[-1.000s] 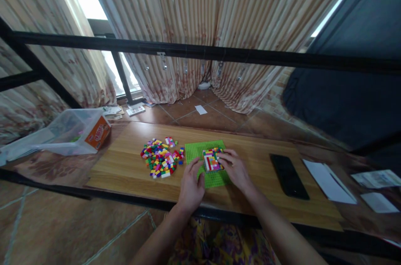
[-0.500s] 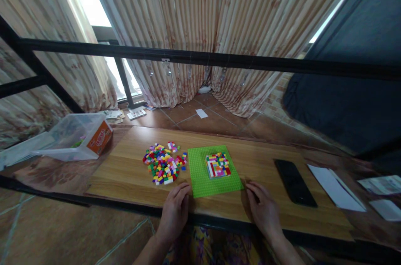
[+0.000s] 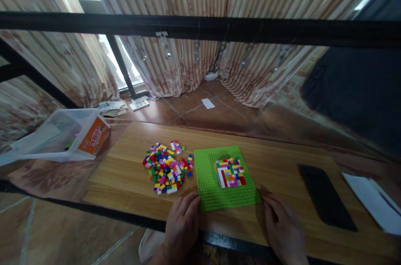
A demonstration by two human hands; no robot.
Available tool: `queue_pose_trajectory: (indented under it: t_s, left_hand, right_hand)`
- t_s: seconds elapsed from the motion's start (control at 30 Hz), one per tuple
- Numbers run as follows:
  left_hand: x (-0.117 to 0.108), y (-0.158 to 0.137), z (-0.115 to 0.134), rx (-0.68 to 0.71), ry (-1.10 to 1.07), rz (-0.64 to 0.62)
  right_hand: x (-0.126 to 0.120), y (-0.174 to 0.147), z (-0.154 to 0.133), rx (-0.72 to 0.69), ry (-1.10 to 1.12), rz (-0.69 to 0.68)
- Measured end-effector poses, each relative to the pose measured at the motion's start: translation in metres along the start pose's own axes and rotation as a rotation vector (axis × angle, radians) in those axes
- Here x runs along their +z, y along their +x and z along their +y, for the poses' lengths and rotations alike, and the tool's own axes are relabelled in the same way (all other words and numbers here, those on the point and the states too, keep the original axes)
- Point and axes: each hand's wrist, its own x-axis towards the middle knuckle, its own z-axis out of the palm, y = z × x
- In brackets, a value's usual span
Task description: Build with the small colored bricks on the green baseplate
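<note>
At the front of the counter (image 3: 120, 169), head view: the left hand (image 3: 182, 222) and the right hand (image 3: 287, 228) rest at the two near corners of a green baseplate (image 3: 211, 198). The left fingers are curled and pressed side by side, just beside the corner. The right fingers are loosely bent, the foremost reaching the opposite corner. Contact with the plate, or a pinch on its edge, cannot be told for either hand.

The multicoloured brick block (image 3: 231, 173) sits on the plate, slightly toward 3 o'clock of its middle. It lies at about 2 o'clock from the left fingers and about 10 o'clock from the right, apart from both. Neither hand is clearly nearer. Its top looks roughly square, so no long axis is established.

The loose brick pile (image 3: 166, 169) lies at 9 o'clock from the plate, between 10 and 11 o'clock from the left fingers. A black phone-like slab (image 3: 326, 196) lies at 3 o'clock from the right fingers, well apart from the plate.
</note>
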Motion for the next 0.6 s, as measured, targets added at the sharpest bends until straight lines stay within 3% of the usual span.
queue_pose_trajectory:
  t_s: [0.33,0.6]
  left_hand:
    - [-0.0006,-0.0051,0.0032,-0.022,0.039,-0.049]
    - [0.0025,-0.0017,0.0035,0.004,0.013,-0.016]
  right_hand:
    - [-0.0065,0.0018,-0.0033,-0.007,0.008,-0.016]
    - [-0.0071,0.0077,-0.0057,0.011,0.02,-0.001]
